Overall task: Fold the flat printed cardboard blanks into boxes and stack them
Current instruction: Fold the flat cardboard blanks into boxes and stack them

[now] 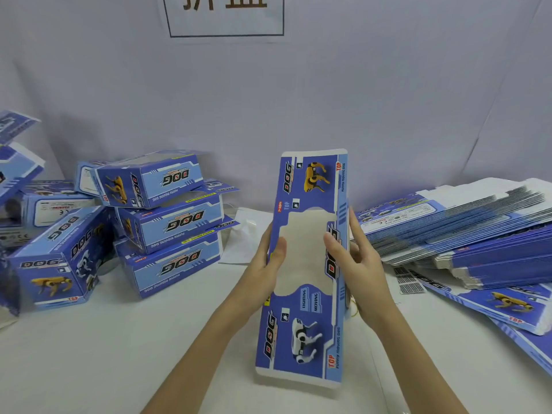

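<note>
Flanking held blank, folded boxes left, flat blanks right

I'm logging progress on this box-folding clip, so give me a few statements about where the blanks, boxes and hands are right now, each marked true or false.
1. Both hands hold one flat blank upright above the table. True: the left hand grips its left edge, the right hand its right edge.
2. The held blank is already folded into a box. False: it is flat.
3. The folded boxes are stacked to the person's left. True.
4. The pile of flat blanks lies on the left. False: it lies on the right.
5. The held blank has a window cut-out in its middle. True.
</note>
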`<control>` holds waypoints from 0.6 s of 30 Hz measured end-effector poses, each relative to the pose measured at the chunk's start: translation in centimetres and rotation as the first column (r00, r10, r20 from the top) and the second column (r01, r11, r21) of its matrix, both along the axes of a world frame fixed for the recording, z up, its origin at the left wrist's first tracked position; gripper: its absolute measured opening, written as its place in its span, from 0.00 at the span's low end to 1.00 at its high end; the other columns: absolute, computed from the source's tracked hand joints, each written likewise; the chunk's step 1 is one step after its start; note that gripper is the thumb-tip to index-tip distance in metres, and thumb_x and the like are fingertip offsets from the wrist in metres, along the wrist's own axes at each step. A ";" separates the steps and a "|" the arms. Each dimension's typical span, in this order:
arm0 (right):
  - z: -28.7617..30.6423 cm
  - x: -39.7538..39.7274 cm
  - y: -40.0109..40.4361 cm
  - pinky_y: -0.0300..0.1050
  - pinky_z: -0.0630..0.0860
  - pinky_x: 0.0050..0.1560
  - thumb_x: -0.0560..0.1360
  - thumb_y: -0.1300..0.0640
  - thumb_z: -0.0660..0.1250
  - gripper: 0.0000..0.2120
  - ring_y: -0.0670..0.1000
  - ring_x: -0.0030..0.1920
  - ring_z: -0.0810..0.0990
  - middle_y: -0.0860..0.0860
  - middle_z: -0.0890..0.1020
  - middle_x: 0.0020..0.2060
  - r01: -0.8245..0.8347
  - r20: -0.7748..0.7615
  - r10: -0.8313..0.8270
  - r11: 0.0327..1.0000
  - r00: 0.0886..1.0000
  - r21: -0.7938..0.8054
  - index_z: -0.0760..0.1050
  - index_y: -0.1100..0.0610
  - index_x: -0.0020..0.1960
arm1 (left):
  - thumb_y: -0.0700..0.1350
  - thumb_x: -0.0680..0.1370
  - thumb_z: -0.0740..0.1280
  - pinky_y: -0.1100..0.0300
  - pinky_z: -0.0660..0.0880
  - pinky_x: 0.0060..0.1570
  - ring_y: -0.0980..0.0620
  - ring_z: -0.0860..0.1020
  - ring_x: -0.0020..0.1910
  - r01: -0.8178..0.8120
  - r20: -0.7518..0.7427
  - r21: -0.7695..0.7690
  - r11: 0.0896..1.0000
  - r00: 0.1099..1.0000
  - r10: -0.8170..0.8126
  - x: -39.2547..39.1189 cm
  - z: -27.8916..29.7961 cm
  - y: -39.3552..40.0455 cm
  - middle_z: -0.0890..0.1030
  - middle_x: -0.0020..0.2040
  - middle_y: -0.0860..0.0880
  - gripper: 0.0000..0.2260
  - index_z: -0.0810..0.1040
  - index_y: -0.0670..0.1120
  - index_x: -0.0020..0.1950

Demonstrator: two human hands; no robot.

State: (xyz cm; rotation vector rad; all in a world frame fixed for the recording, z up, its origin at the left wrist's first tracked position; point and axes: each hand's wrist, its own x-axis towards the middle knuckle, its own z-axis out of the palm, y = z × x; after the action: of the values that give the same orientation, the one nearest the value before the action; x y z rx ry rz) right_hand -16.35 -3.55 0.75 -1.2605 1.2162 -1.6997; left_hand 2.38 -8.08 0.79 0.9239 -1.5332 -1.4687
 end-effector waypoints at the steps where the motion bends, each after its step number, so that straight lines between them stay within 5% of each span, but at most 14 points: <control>1: 0.1 -0.3 0.0 0.49 0.86 0.51 0.78 0.44 0.72 0.30 0.54 0.58 0.87 0.50 0.88 0.58 -0.041 0.009 0.041 0.999 0.999 0.003 0.67 0.32 0.77 | 0.70 0.78 0.58 0.67 0.81 0.40 0.63 0.84 0.55 0.028 0.003 0.012 1.000 1.000 -0.028 0.1 0.1 0.0 0.80 0.55 0.74 0.17 0.60 0.84 0.65; 5: 0.0 0.1 0.4 0.60 0.76 0.71 0.80 0.44 0.71 0.31 0.54 0.67 0.83 0.49 0.85 0.65 -0.134 -0.003 0.134 0.991 0.991 0.024 0.67 0.44 0.80 | 0.66 0.78 0.61 0.68 0.80 0.43 0.66 0.82 0.58 0.023 -0.039 -0.026 0.999 0.999 -0.024 -0.2 0.0 0.1 0.78 0.59 0.76 0.27 0.53 0.78 0.74; 8: 0.1 0.9 0.6 0.62 0.80 0.66 0.78 0.38 0.72 0.35 0.60 0.62 0.84 0.62 0.83 0.60 -0.073 -0.008 0.074 0.997 0.997 0.026 0.62 0.35 0.81 | 0.66 0.79 0.61 0.67 0.81 0.45 0.64 0.82 0.60 0.011 -0.075 -0.034 0.999 0.997 -0.014 0.0 0.1 -0.1 0.79 0.62 0.72 0.21 0.60 0.78 0.71; 12: 0.5 0.8 0.9 0.48 0.86 0.48 0.75 0.40 0.70 0.34 0.52 0.59 0.87 0.49 0.86 0.60 -0.042 -0.049 0.042 0.999 0.998 0.004 0.59 0.24 0.76 | 0.67 0.79 0.59 0.60 0.83 0.47 0.55 0.84 0.59 0.094 -0.046 -0.006 0.996 0.994 -0.095 1.2 0.2 -0.5 0.82 0.63 0.64 0.21 0.62 0.74 0.73; 15: 0.6 0.8 1.3 0.65 0.82 0.61 0.76 0.41 0.70 0.36 0.63 0.62 0.83 0.61 0.82 0.62 -0.078 -0.016 0.079 0.996 0.997 0.047 0.58 0.27 0.79 | 0.68 0.78 0.61 0.59 0.83 0.46 0.52 0.86 0.57 0.051 -0.034 -0.035 0.998 0.998 -0.053 1.4 0.8 -0.7 0.82 0.64 0.55 0.21 0.63 0.74 0.70; 18: 0.3 1.4 1.5 0.63 0.81 0.65 0.78 0.44 0.69 0.37 0.57 0.63 0.85 0.50 0.85 0.63 -0.225 0.031 0.223 0.971 0.974 0.078 0.57 0.32 0.82 | 0.64 0.77 0.67 0.57 0.84 0.46 0.53 0.85 0.58 -0.063 -0.127 -0.086 0.994 0.991 0.052 1.7 0.7 -1.1 0.78 0.68 0.57 0.23 0.65 0.72 0.70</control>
State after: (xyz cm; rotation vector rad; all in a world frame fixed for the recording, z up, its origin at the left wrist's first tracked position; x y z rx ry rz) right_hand -14.91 -2.07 1.08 -1.2757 1.0744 -1.4831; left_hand 4.13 -9.15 1.49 0.8027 -1.4569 -1.3790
